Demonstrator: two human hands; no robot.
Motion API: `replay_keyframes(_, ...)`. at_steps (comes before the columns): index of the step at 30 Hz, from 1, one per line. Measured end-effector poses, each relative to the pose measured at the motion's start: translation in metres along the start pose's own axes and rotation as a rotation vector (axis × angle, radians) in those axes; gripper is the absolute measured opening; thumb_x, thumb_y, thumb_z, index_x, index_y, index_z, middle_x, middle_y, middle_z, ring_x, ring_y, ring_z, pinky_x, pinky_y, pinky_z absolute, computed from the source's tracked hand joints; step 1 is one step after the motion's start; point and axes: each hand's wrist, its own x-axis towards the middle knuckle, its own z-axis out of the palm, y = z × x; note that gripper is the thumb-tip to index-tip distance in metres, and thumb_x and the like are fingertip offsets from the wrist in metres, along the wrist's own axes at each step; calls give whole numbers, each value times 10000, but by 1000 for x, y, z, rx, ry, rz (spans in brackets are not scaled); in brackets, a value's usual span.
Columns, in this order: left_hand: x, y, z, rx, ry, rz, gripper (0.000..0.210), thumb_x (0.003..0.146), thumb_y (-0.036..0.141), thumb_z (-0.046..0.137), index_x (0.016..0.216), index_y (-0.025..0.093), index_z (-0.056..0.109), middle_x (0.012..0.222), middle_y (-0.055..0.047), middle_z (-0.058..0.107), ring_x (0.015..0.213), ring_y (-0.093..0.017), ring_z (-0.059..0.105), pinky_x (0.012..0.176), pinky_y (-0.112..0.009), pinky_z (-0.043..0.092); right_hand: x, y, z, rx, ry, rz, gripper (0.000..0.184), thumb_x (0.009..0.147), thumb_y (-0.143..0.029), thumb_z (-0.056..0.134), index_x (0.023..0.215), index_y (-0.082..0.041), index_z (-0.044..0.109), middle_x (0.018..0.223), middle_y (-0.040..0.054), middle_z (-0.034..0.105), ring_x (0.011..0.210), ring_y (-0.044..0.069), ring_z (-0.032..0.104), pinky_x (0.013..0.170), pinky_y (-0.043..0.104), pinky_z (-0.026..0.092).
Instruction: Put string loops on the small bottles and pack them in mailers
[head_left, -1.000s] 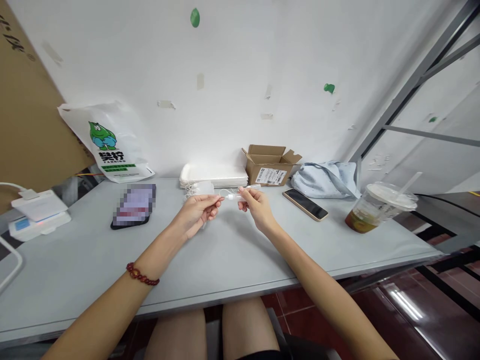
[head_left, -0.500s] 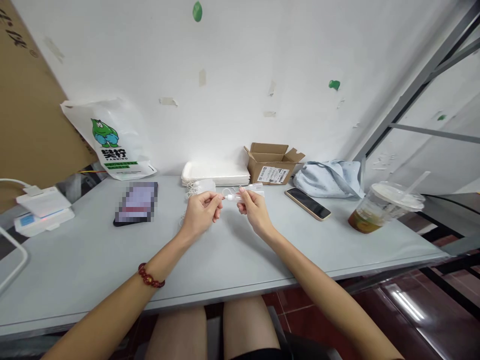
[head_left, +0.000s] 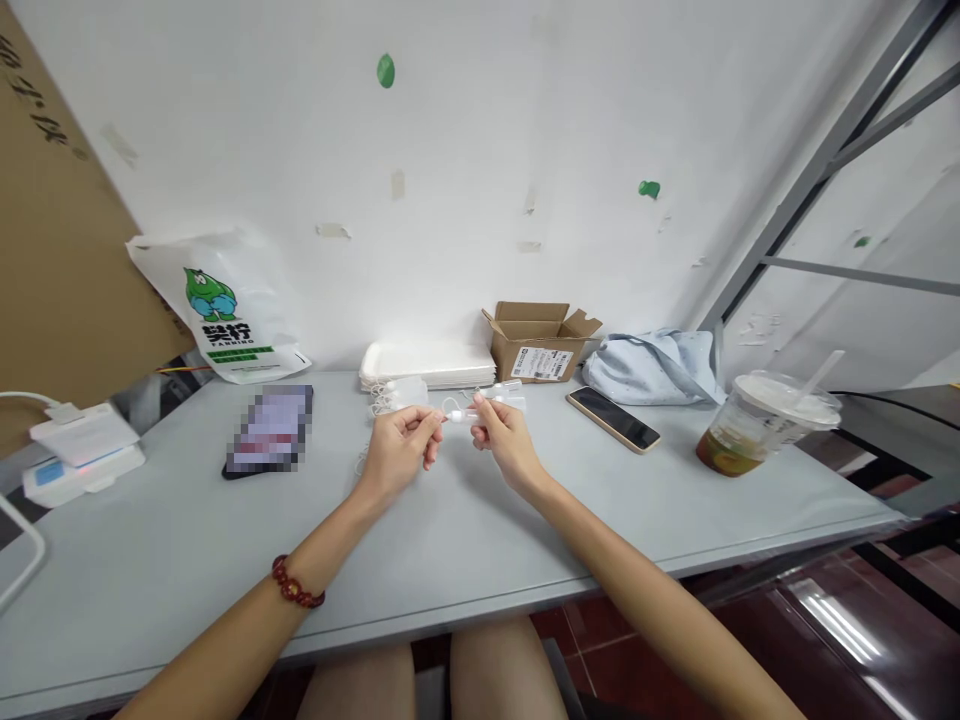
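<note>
My right hand (head_left: 508, 440) is closed around a small clear plastic bottle with a white cap (head_left: 459, 416), held sideways with the cap pointing left. My left hand (head_left: 401, 445) pinches at the cap's tip, thumb against forefinger. What lies in that pinch is too small to make out. Just beyond the fingers, another clear bottle (head_left: 510, 387) lies on the table. Behind my left hand is a cluster of white pieces with thin loops of string (head_left: 407, 393). More thin string shows at the left hand's near side.
A stack of white trays (head_left: 427, 362) and an open cardboard box (head_left: 531, 350) stand by the wall. Rightward are a phone (head_left: 613, 418), a pale blue cloth bag (head_left: 649, 368) and a drink cup (head_left: 757, 425). Another phone (head_left: 268, 430), a white bag (head_left: 225, 310) and white chargers (head_left: 84, 455) lie left.
The camera view has tilted up slightly, so the table and hands appear lower. Both hands keep nearly the same hold on the small bottle.
</note>
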Motion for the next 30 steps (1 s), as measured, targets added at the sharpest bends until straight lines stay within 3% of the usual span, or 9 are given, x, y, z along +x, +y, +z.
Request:
replay_keyframes(9, 6, 0, -7, -78, -93, -83, 275, 719, 371, 672, 611, 121, 638, 589, -24, 589, 440, -95, 505, 433, -238, 421, 6, -10, -7, -1, -69, 32, 474, 736, -635, 557, 710, -162, 543, 444, -78, 377, 411, 61, 301, 460, 239, 248)
replay_keyframes(13, 10, 6, -14, -111, -56, -51, 301, 694, 409, 698, 720, 109, 682, 638, -36, 611, 515, -113, 546, 486, -248, 449, 8, -18, -12, 15, -57, 6, 474, 726, -635, 571, 717, -161, 555, 449, -68, 391, 423, 66, 295, 458, 242, 221)
replay_keyframes(18, 10, 8, -14, 43, -96, 5, 256, 681, 372, 701, 744, 124, 679, 628, -27, 620, 514, -125, 559, 502, -258, 462, 9, -16, -13, 14, -57, 6, 474, 731, -639, 564, 730, -165, 554, 452, -66, 394, 425, 68, 296, 459, 242, 224)
replay_keyframes(25, 9, 5, -14, 181, -94, 91, 199, 722, 323, 653, 778, 133, 673, 597, -7, 612, 479, -110, 542, 509, -242, 449, 6, -12, -11, -152, -91, -86, 462, 790, -615, 512, 649, -176, 488, 469, -53, 407, 438, 67, 308, 461, 238, 233)
replay_keyframes(30, 13, 4, -20, 221, -115, 74, 209, 735, 343, 646, 661, 148, 649, 524, -1, 584, 437, -96, 491, 488, -235, 406, 8, -8, -12, -193, -162, -82, 444, 798, -606, 503, 693, -175, 516, 487, -52, 418, 457, 76, 340, 472, 231, 258)
